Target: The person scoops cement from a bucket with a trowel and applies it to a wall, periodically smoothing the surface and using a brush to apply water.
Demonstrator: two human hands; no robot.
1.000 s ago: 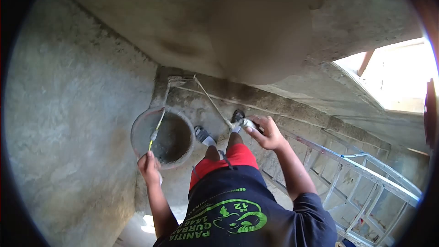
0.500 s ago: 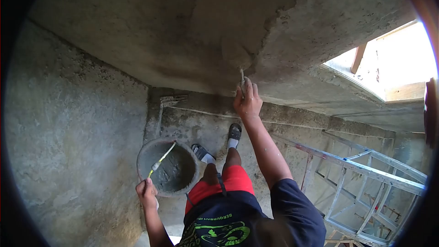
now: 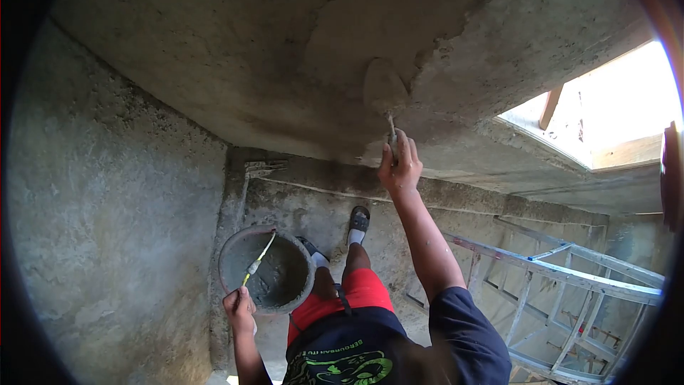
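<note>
My right hand (image 3: pixel 401 164) grips a trowel (image 3: pixel 385 85) by its handle, fingers wrapped round it. The trowel's rounded, mortar-coated blade lies against the wall (image 3: pixel 285 43), beside the rough edge of a darker, smoother patch of plaster. Low on the left, my left hand (image 3: pixel 240 308) is closed on the yellow and whitish handle (image 3: pixel 258 262) of a bucket. That bucket (image 3: pixel 306 286) is round, grey and crusted, with wet grey mortar (image 3: pixel 274 278) inside. It hangs or rests beside my legs; whether its base touches the floor is hidden.
A metal ladder-like frame (image 3: pixel 548 264) stands at the right. Bright light comes through a wood-framed opening (image 3: pixel 613 114) at upper right. Another rough wall (image 3: pixel 121 207) rises on the left. A ledge (image 3: pixel 427 185) runs along the wall's foot, and a fork-like object (image 3: pixel 265 167) lies near the corner.
My right hand and the trowel have shifted a little to the right in view, and the blade shows more fully. My left hand keeps its hold on the bucket handle. The view has shifted slightly.
</note>
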